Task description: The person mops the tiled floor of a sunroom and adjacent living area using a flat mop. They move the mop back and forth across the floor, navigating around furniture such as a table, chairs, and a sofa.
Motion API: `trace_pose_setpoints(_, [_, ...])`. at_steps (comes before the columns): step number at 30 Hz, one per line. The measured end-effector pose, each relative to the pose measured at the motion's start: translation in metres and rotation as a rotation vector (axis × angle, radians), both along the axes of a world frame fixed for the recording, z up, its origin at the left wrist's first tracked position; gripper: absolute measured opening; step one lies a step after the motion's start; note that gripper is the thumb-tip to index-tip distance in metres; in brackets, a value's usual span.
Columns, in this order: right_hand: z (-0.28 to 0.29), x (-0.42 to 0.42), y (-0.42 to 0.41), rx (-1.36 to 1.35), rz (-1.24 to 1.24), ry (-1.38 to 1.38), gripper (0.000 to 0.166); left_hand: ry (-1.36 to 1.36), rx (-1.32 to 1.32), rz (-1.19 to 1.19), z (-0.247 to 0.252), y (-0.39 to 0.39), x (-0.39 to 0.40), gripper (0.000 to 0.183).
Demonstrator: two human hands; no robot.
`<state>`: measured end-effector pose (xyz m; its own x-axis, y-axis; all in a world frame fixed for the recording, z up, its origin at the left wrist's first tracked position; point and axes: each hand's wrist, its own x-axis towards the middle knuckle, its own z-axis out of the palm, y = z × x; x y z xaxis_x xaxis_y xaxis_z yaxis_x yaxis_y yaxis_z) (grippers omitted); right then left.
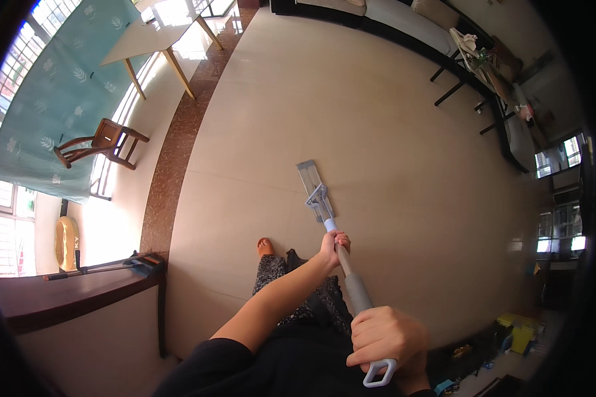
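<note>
A flat mop with a grey pole [360, 293] reaches from my body out to its rectangular head [309, 181], which lies on the tiled floor [367, 124]. My left hand [335, 246] is closed around the lower part of the pole, just above the light blue joint [331, 224]. Near the top end, my right hand [390, 340] grips the pole by its pale hanging loop [379, 373]. The underside of the mop head is hidden. One foot in a sandal [264, 246] shows to the left of the mop.
A wooden chair [108, 139] and a table [151, 42] stand at the left by a teal curtain [39, 109]. At lower left is a ledge [84, 297] bearing a long-handled tool [144, 264]. A sofa [397, 22] lines the far side; a yellow bin [521, 332] is at lower right.
</note>
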<state>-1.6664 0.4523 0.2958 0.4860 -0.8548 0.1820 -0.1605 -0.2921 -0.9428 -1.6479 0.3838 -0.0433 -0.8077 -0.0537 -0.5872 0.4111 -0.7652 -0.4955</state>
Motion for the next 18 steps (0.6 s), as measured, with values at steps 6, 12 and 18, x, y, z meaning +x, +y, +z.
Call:
trace_pose_setpoints(6, [-0.003, 0.025, -0.035, -0.066, 0.259, -0.048, 0.006, 0.036, 0.052, 0.043, 0.0, -0.022, 0.048, 0.025])
trace_pose_setpoints(12, [-0.002, 0.057, -0.058, -0.065, 0.368, -0.1, 0.011, 0.027, 0.065, 0.081, 0.008, -0.04, 0.093, 0.024])
trace_pose_setpoints(18, [0.007, 0.073, -0.083, -0.103, 0.455, -0.234, 0.012, 0.046, 0.317, 0.223, 0.035, -0.062, 0.144, 0.023])
